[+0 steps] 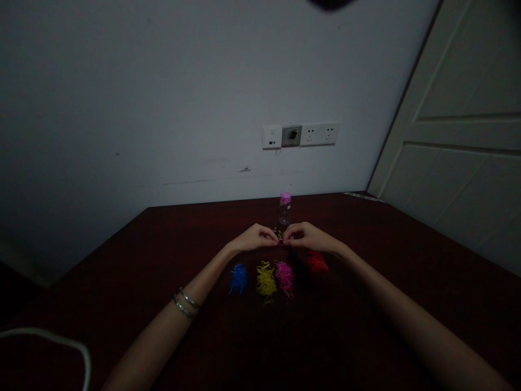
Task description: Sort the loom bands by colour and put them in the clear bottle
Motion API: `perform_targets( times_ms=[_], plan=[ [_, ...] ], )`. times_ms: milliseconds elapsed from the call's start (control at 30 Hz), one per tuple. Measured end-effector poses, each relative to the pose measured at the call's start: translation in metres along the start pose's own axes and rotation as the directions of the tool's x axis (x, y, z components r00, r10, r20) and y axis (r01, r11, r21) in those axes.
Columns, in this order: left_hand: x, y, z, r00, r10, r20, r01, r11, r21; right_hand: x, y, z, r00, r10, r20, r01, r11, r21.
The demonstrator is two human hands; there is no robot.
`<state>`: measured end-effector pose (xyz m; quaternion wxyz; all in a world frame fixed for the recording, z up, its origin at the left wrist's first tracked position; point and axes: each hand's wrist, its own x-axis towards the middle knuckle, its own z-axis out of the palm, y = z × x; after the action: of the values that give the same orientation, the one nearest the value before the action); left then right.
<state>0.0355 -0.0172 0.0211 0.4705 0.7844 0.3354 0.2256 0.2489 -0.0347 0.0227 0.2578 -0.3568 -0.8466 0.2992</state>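
Hard to make out: the room is dim, and the small yellow strands between the fingertips are too tiny and dark to tell their form or what the dark bits beside them are.
Partly hidden: the red pile lies just on the near side of the right wrist; a dark patch between it and the pink pile could be shadow or more strands, I cannot tell which.
Cut off: a pale cable leaves at the near left, both forearms run out at the near edge, and a dark blur intrudes at the top.
Left hand: the left hand comes in from the left, thumb and fingers drawn nearly together, tips at the yellow strands; whether it grips them I cannot tell. Two bangles ring its forearm.
Right hand: the right hand mirrors it from the right, fingers bent toward the thumb, tips at the same strands; its grip also cannot be told.
Near the hands: from left to right, a blue pile, a yellow pile and the pink pile on the dark table.
Far side: a clear bottle with a pink lid stands just beyond the fingertips, before the wall.
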Motion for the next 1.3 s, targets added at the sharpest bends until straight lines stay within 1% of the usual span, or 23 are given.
perform_targets(
  times_ms=[67, 167, 233, 300, 400, 500, 567, 633, 767, 933, 1033, 1167, 1300],
  plan=[
    [0.001, -0.002, -0.001, 0.999, -0.007, -0.034, 0.007, 1.0, 0.003, -0.001, 0.003, -0.007, 1.0, 0.024, -0.016, -0.024, 1.0, -0.02],
    [0.002, -0.008, -0.004, 0.997, -0.025, -0.076, 0.027, 0.999, 0.025, -0.006, 0.012, -0.022, 0.996, 0.087, -0.032, -0.089, 0.995, -0.053],
    [0.003, -0.014, -0.006, 0.994, -0.04, -0.101, 0.046, 0.997, 0.055, -0.011, 0.021, -0.032, 0.991, 0.136, -0.005, -0.136, 0.988, -0.072],
    [0.004, -0.021, -0.009, 0.991, -0.055, -0.126, 0.065, 0.994, 0.083, -0.017, 0.031, -0.04, 0.978, 0.199, 0.055, -0.194, 0.977, -0.092],
    [0.007, -0.031, -0.012, 0.984, -0.055, -0.171, 0.072, 0.993, 0.092, -0.024, 0.046, -0.045, 0.95, 0.289, 0.119, -0.271, 0.951, -0.149],
    [0.009, -0.038, -0.015, 0.973, -0.061, -0.221, 0.085, 0.991, 0.1, -0.026, 0.057, -0.045, 0.927, 0.35, 0.134, -0.317, 0.923, -0.218],
    [0.01, -0.042, -0.016, 0.968, -0.074, -0.241, 0.102, 0.989, 0.108, -0.026, 0.061, -0.045, 0.918, 0.374, 0.135, -0.337, 0.912, -0.236],
    [0.01, -0.044, -0.016, 0.964, -0.087, -0.252, 0.118, 0.987, 0.113, -0.026, 0.063, -0.045, 0.919, 0.373, 0.128, -0.336, 0.91, -0.241],
    [0.011, -0.049, -0.019, 0.962, -0.085, -0.261, 0.128, 0.981, 0.149, -0.024, 0.061, -0.046, 0.946, 0.317, 0.069, -0.291, 0.924, -0.249],
    [0.009, -0.055, -0.02, 0.968, -0.052, -0.247, 0.132, 0.939, 0.319, -0.02, 0.053, -0.042, 0.966, 0.26, 0.008, -0.247, 0.926, -0.287],
    [0.007, -0.054, -0.018, 0.975, -0.051, -0.218, 0.139, 0.901, 0.411, -0.018, 0.049, -0.039, 0.968, 0.249, -0.005, -0.239, 0.922, -0.304],
    [0.006, -0.052, -0.016, 0.985, -0.029, -0.17, 0.106, 0.88, 0.464, -0.018, 0.049, -0.036, 0.965, 0.262, 0.005, -0.249, 0.923, -0.294],
    [0.006, -0.055, -0.014, 0.981, -0.031, -0.19, 0.127, 0.846, 0.517, -0.017, 0.049, -0.035, 0.967, 0.254, 0.009, -0.24, 0.924, -0.298]
  ],
)
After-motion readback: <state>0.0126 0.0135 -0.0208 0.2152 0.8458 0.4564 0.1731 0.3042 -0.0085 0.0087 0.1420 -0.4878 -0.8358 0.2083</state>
